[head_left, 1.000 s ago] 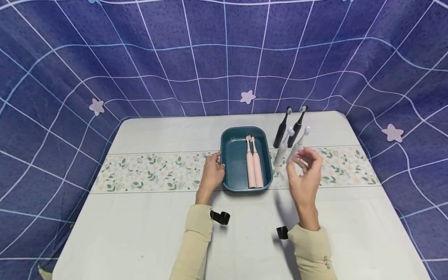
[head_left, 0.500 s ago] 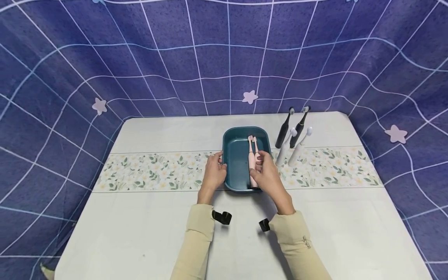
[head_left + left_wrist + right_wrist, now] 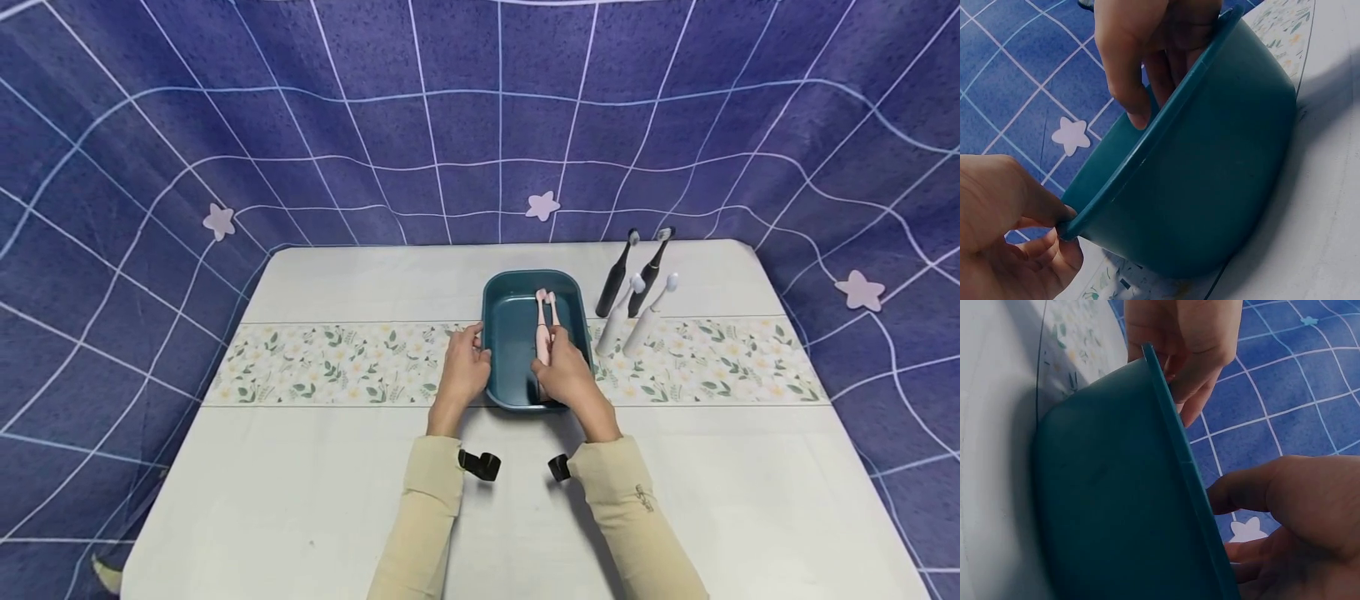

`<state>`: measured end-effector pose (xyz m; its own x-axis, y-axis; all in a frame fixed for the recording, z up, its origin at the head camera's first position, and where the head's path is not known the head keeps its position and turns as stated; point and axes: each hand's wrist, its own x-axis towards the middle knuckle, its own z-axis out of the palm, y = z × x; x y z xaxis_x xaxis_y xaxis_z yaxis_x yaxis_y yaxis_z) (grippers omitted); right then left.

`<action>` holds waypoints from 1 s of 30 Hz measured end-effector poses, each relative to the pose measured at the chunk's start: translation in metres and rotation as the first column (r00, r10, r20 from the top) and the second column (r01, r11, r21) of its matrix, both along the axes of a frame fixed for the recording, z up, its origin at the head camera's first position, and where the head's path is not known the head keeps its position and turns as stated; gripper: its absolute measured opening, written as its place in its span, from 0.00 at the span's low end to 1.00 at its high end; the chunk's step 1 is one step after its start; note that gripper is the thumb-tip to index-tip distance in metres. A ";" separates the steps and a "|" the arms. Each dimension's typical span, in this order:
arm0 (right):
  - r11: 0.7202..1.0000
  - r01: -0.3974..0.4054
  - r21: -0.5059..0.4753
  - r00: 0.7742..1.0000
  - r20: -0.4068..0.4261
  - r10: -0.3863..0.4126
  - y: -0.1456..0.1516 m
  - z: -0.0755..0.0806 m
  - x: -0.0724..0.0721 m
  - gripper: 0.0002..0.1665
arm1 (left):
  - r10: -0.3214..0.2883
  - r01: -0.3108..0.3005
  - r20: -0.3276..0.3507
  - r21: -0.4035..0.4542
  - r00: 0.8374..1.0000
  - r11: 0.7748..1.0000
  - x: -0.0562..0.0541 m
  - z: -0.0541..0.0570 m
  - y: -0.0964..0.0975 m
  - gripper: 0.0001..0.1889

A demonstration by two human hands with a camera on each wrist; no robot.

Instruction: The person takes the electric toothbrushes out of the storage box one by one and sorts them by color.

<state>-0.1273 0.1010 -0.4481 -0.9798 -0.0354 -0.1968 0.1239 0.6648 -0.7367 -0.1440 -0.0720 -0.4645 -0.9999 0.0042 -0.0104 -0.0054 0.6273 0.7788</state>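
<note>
A dark teal plastic basin (image 3: 512, 358) stands on the table with two pink electric toothbrushes (image 3: 543, 332) lying side by side in its right half. At its left rim, my left hand (image 3: 462, 372) pinches the edge between thumb and fingers. My right hand (image 3: 567, 372) reaches over the right rim and grips a pink toothbrush by the handle. The hand covers much of both handles, so I cannot tell whether it grips one or both. In the right wrist view, the basin wall (image 3: 1116, 487) hides the toothbrushes and some fingertips of the right hand (image 3: 1304, 519).
Two black electric toothbrushes (image 3: 614, 285) stand upright right of the basin, with two white ones (image 3: 642, 332) in front of them. A floral strip (image 3: 322, 367) crosses the white table (image 3: 300, 500). A blue gridded curtain (image 3: 375, 133) hangs behind and along the sides.
My right hand has moved left from beside the white toothbrushes into the basin, onto the pink toothbrushes. My left hand has stayed at the left rim.
</note>
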 end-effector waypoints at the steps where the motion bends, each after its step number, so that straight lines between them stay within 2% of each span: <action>1: 1.000 -0.003 0.008 1.000 -0.001 0.003 0.000 0.000 -0.001 0.41 | 0.000 0.000 -0.001 -0.003 1.000 1.000 0.000 0.000 0.000 0.24; 8: 1.000 -0.020 0.005 0.999 -0.030 0.020 -0.005 -0.002 -0.007 0.39 | -0.004 0.004 -0.014 0.004 1.000 1.000 0.000 0.003 0.000 0.24; 13: 1.000 -0.006 -0.009 0.997 -0.080 0.005 -0.010 -0.012 -0.014 0.37 | 0.000 0.000 -0.016 -0.008 1.000 1.000 0.001 0.003 0.000 0.24; 18: 1.000 0.012 -0.019 0.999 -0.045 -0.013 -0.017 -0.022 -0.019 0.38 | 0.001 -0.001 0.003 -0.015 1.000 1.000 0.003 0.001 0.000 0.24; 23: 0.999 0.047 0.008 0.999 -0.022 -0.047 -0.027 -0.023 -0.025 0.37 | -0.009 0.009 0.001 -0.005 1.000 1.000 0.002 0.002 0.000 0.25; 30: 0.997 0.055 0.048 0.998 -0.022 -0.054 -0.040 -0.025 -0.032 0.32 | -0.005 0.005 0.003 -0.013 1.000 1.000 0.002 0.002 0.000 0.25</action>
<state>-0.1592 0.0614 -0.4727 -0.9840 0.0277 -0.1762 0.1460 0.6927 -0.7063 -0.1419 -0.0720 -0.4620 -0.9999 0.0090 -0.0132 -0.0045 0.6377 0.7703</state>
